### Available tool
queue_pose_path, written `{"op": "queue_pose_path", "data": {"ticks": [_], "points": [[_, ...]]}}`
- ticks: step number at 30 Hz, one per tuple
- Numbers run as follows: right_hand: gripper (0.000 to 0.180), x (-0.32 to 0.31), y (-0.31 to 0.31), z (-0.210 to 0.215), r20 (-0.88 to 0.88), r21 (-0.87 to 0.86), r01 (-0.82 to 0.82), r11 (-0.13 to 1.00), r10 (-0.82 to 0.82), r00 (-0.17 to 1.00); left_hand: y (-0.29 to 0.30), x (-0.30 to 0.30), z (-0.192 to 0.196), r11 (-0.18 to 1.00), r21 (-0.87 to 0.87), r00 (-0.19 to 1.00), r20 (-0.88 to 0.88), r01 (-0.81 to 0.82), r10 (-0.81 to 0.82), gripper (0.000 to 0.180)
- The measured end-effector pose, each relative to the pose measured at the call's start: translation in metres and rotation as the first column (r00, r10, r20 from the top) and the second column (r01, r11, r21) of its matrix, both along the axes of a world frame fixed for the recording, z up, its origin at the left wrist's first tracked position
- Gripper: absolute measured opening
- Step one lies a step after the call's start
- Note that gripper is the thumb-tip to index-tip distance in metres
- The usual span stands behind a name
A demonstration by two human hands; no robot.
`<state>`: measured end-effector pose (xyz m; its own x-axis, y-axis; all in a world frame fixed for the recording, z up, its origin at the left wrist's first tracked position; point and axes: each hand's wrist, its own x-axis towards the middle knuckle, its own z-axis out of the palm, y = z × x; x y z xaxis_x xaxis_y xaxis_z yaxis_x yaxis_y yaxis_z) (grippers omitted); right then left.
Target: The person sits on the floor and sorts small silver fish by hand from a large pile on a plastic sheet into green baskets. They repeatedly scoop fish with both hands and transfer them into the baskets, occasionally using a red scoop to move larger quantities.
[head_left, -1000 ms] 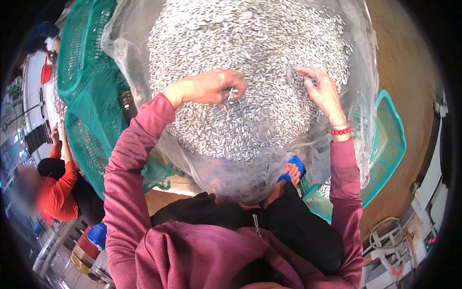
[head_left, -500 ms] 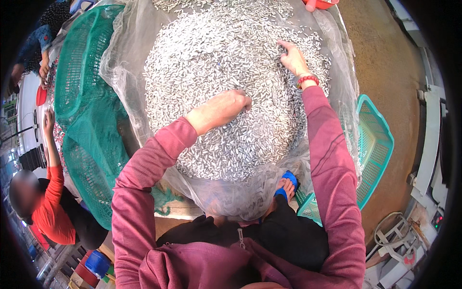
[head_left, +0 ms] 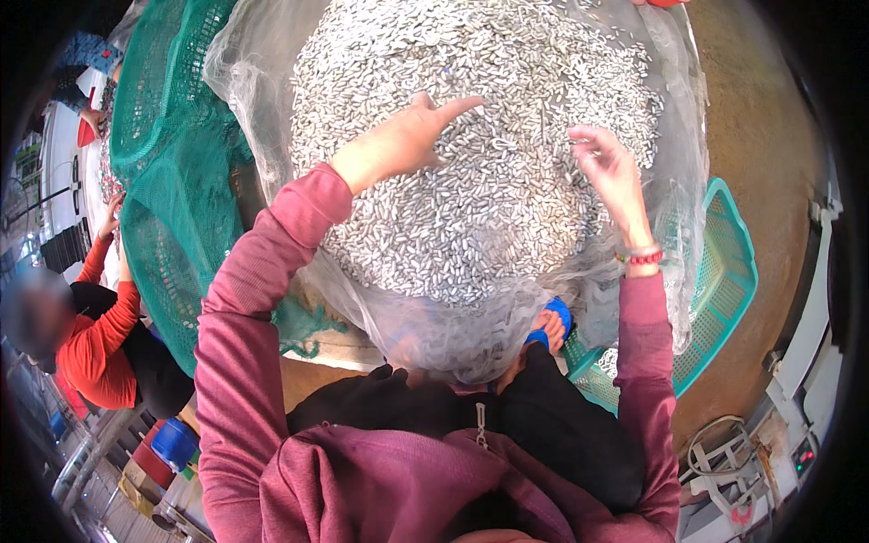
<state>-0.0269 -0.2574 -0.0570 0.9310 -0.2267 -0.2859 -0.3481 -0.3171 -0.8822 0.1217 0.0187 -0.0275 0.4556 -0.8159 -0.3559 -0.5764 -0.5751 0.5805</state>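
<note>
A broad heap of small silvery oblong pieces [head_left: 471, 226] is spread over a pale, sheer mesh sheet [head_left: 262, 145]. Over the left part of the heap, my left hand [head_left: 398, 140] has its index finger stretched to the right and its thumb apart; I see nothing held in it. My right hand [head_left: 614, 176], a red bead bracelet [head_left: 641, 257] at its wrist, hovers over the right side of the heap. Its fingers are slightly bent and apart, with nothing visible between them.
Green mesh baskets with green netting [head_left: 176, 172] stand to the left. A turquoise basket [head_left: 724, 271] sits at the right, beside the sheet. At the far left a person in an orange-red top [head_left: 100, 348] works at another surface, and another person's hand shows beyond. A blue sandal [head_left: 559, 317] is below the sheet's edge.
My left hand has moved left and up, its closed fingers now spread. My right hand has drawn back nearer to me. The view has shifted slightly, and the person at left has lowered an arm.
</note>
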Motion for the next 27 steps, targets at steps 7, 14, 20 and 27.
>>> {"op": "queue_pose_path", "data": {"ticks": [7,14,20,27], "points": [[0.028,0.046,0.004,-0.049,0.005,-0.778,-0.312,0.545,0.503,0.864,-0.048,0.001,-0.019,0.952,-0.201,0.957,0.226,0.230,-0.183,0.012],[0.019,0.031,0.014,-0.042,-0.036,-0.581,-0.411,0.703,0.482,0.875,-0.082,-0.020,-0.064,0.966,0.041,0.909,0.329,0.255,-0.254,0.012],[0.028,0.002,0.032,0.006,0.017,0.729,0.049,0.683,-0.090,0.996,-0.066,-0.002,-0.010,0.977,-0.126,0.831,-0.552,-0.171,0.074,0.017],[0.027,0.016,0.059,0.025,-0.037,0.792,0.132,0.597,-0.169,0.985,-0.046,-0.020,0.014,0.826,-0.155,0.562,-0.797,-0.543,0.220,0.021]]}}
